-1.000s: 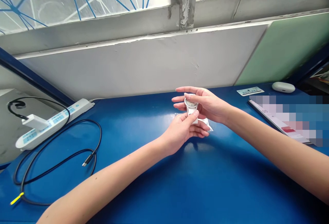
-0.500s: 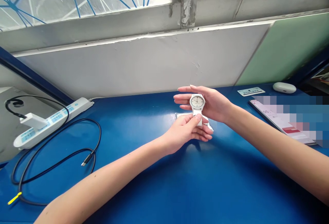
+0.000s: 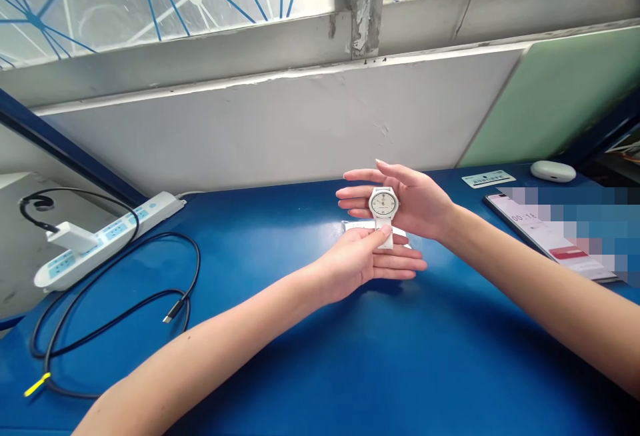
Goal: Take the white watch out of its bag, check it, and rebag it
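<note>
The person's left hand pinches the lower strap of a white watch, thumb on top, with its other fingers stretched out straight beneath the band. The watch is raised over the blue table, dial facing up, in front of the right palm. The right hand has its fingers extended and slightly spread behind the dial; whether they touch it cannot be told.

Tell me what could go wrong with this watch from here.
The watch might slip if the left hand loosens: its thumb pins the strap, while the right hand is open. The left forearm might also snag the black cable beside it.
</note>
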Action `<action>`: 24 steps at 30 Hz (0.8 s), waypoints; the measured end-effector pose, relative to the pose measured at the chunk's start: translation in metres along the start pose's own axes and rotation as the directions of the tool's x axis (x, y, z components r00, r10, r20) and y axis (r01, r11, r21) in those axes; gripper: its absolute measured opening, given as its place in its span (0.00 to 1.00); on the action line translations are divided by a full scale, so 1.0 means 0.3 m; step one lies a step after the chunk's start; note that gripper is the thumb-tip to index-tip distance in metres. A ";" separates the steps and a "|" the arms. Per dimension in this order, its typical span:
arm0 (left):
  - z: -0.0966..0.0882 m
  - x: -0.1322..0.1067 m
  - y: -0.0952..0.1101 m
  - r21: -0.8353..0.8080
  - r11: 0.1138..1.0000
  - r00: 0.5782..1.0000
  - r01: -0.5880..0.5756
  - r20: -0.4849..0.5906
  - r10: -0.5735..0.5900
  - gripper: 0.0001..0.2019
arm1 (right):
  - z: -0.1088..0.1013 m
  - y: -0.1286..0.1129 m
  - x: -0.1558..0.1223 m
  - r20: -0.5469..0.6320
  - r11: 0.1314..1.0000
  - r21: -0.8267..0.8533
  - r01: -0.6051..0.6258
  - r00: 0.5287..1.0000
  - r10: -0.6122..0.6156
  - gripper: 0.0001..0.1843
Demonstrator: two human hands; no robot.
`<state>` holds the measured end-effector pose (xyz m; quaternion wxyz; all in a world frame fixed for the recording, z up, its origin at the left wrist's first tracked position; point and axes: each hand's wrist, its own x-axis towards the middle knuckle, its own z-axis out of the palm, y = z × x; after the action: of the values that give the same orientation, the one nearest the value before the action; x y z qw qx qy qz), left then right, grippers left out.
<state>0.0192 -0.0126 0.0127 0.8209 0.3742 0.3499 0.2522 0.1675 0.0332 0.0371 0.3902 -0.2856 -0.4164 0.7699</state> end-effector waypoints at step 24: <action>-0.108 0.003 -0.014 0.820 0.319 0.612 -0.475 0.047 0.790 0.10 | -0.091 0.126 -0.201 -0.178 0.548 -0.799 0.248 0.773 -0.609 0.23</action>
<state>-0.0042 -0.0003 -0.0062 0.3245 0.7381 0.3862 0.4481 0.2067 -0.0191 -0.0021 0.5040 -0.4677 -0.6492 0.3251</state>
